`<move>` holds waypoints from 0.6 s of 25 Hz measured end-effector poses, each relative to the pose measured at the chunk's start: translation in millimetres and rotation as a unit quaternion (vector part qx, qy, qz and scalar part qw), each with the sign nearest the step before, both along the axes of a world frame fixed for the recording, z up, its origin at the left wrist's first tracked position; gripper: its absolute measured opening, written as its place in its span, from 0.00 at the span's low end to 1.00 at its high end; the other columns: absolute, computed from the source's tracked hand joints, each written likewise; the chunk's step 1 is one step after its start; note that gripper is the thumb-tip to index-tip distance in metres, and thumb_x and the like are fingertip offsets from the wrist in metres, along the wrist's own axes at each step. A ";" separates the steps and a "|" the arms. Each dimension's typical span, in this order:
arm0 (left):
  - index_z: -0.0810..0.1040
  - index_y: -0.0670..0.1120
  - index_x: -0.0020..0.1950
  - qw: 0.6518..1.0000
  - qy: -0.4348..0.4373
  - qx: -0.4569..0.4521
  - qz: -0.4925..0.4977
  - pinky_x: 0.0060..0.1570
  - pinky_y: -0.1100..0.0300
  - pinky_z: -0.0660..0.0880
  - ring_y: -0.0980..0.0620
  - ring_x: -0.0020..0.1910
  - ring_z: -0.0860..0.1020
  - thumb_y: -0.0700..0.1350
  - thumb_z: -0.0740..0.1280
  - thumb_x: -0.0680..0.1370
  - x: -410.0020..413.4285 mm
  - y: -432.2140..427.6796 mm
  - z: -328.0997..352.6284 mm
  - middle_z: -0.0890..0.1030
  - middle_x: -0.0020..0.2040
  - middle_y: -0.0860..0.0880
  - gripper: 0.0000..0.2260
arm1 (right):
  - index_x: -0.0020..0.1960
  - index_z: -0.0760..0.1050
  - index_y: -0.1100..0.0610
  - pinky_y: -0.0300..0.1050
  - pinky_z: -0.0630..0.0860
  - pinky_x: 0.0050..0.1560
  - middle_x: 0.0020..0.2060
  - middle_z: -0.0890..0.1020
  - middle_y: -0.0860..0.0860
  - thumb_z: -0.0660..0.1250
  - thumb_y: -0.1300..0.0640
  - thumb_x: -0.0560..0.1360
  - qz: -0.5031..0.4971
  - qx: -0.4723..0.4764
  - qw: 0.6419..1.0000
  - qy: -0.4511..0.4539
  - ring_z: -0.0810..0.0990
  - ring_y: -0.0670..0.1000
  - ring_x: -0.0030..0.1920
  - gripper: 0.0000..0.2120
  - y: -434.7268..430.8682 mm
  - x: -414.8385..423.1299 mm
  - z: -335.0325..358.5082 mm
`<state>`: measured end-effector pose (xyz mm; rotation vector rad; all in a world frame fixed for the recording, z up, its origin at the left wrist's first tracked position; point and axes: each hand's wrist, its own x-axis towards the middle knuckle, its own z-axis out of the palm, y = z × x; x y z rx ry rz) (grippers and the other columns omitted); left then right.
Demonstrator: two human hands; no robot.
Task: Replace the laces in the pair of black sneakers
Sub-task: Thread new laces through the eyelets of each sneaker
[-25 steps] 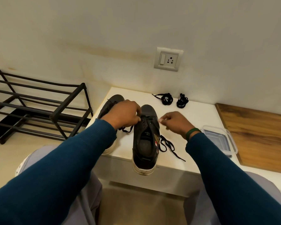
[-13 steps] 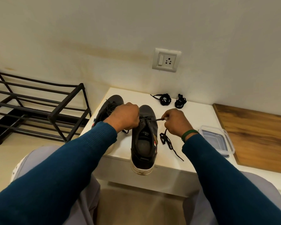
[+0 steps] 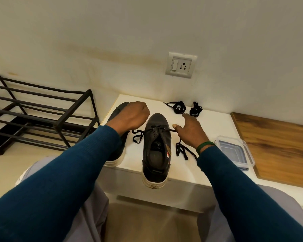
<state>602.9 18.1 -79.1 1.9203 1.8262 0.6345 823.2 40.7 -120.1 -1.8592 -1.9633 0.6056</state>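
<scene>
Mid-frame, both hands draw the lace (image 3: pixel 166 131) through the sneaker (image 3: pixel 155 147): left hand (image 3: pixel 133 117) fisted on one end, right hand (image 3: pixel 191 131) pinching the other; next, the following eyelets.

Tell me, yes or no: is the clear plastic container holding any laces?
No, the clear container is empty, while the two spare lace bundles lie on the white table near the wall.

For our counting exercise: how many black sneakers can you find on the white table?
2. One black sneaker sits mid-table, heel overhanging the near edge, between the hands. The other black sneaker lies to its left, largely hidden under the left forearm.
</scene>
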 end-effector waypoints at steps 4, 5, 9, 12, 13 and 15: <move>0.77 0.44 0.64 1.000 0.008 -0.021 -0.004 0.36 0.65 0.69 0.54 0.41 0.75 0.34 0.54 0.79 -1.4 0.4 -4.3 0.78 0.53 0.49 0.18 | 0.78 0.58 0.56 0.54 0.66 0.72 0.75 0.64 0.57 0.65 0.47 0.80 0.005 -0.014 1.000 0.014 0.66 0.57 0.74 0.32 -1.7 -4.4 -0.3; 0.76 0.45 0.66 1.000 -0.005 -0.021 -0.007 0.33 0.66 0.69 0.55 0.40 0.76 0.32 0.54 0.78 -3.1 2.0 -6.4 0.80 0.53 0.49 0.20 | 0.78 0.58 0.56 0.54 0.66 0.72 0.75 0.64 0.57 0.65 0.47 0.80 0.007 -0.012 1.000 0.018 0.66 0.57 0.74 0.32 -2.5 -5.3 0.4; 0.74 0.45 0.66 0.997 -0.077 0.001 0.020 0.37 0.66 0.71 0.54 0.49 0.77 0.31 0.54 0.79 -6.9 4.1 -11.1 0.83 0.47 0.50 0.20 | 0.78 0.59 0.56 0.55 0.67 0.72 0.75 0.65 0.55 0.64 0.44 0.79 0.013 0.008 0.999 0.044 0.67 0.55 0.73 0.33 -8.6 -10.6 6.0; 0.78 0.44 0.58 0.995 -0.086 0.024 0.042 0.39 0.69 0.68 0.53 0.51 0.77 0.35 0.57 0.82 -3.8 5.2 -10.0 0.83 0.51 0.48 0.12 | 0.73 0.68 0.55 0.47 0.73 0.62 0.66 0.74 0.53 0.66 0.43 0.78 0.059 0.008 0.997 0.051 0.74 0.52 0.63 0.28 -24.7 -16.7 19.1; 0.80 0.44 0.57 0.996 -0.080 0.023 0.031 0.40 0.69 0.68 0.54 0.51 0.77 0.37 0.58 0.83 -3.0 5.9 -10.2 0.83 0.52 0.48 0.11 | 0.68 0.73 0.56 0.43 0.73 0.54 0.61 0.77 0.52 0.67 0.45 0.78 0.090 -0.007 0.995 0.041 0.75 0.50 0.58 0.23 -31.3 -18.5 25.0; 0.83 0.46 0.57 0.998 -0.059 0.015 -0.003 0.42 0.68 0.69 0.55 0.50 0.77 0.40 0.61 0.83 0.0 4.4 -9.5 0.82 0.54 0.50 0.11 | 0.60 0.80 0.56 0.39 0.73 0.45 0.53 0.80 0.51 0.67 0.50 0.77 0.149 -0.058 0.987 0.017 0.76 0.49 0.51 0.15 -43.0 -22.9 31.7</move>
